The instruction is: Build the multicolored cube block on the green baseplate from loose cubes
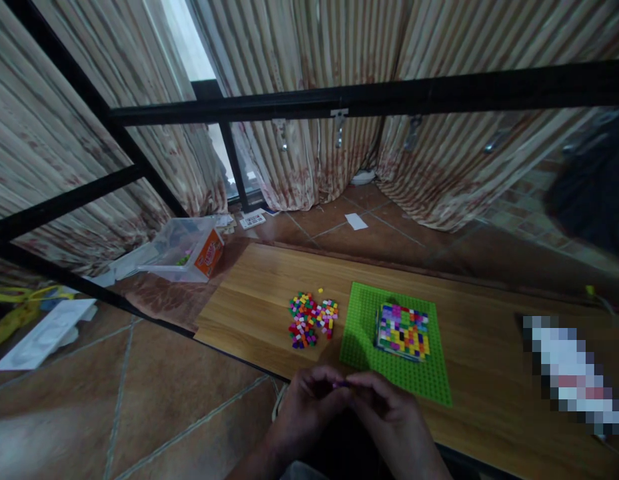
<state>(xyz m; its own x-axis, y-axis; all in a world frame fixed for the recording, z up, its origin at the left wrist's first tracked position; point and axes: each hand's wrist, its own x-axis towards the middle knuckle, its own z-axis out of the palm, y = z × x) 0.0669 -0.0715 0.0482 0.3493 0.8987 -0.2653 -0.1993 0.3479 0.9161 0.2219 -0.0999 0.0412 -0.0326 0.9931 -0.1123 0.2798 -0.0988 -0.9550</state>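
My left hand (309, 400) and my right hand (389, 410) meet at the table's near edge, fingers pinched together. Between the fingertips shows a small dark purple toy brick (341, 384), mostly hidden by the fingers; both hands grip it. Just beyond my right hand lies a green studded baseplate (362, 320). On it sits a block of many-coloured bricks (403, 331), built up in layers with a patchwork top. Left of the baseplate, a loose pile of small coloured bricks (304, 320) is spread on the wood, with a single yellow brick (320, 291) apart behind it.
A long wooden table (259, 287) carries all this. On the floor beyond its left end stands a clear plastic box (174, 250) with an orange label. A black metal frame bar (309, 103) crosses in front of striped curtains (309, 53). A pixelated patch (572, 373) covers something at right.
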